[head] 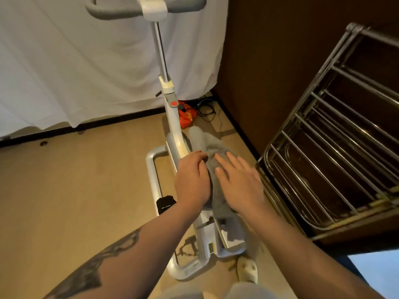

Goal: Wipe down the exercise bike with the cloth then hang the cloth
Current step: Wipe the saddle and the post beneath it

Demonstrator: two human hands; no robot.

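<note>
Grey fluffy cloth (210, 154) lies draped along the white exercise bike (172, 126), bunched over its frame.

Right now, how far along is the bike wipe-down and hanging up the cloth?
Nothing shows which parts are already wiped. In hand: the grey cloth lies draped over the bike frame, with the left hand at its edge, fingers curled, and the right hand flat on top with straight fingers. Left: finishing the wipe, then hanging the cloth, perhaps on the metal rack at right, whose visible bars are bare.

Fuzzy grey cloth (212, 167), glossy white plastic bike frame (173, 128)
</note>
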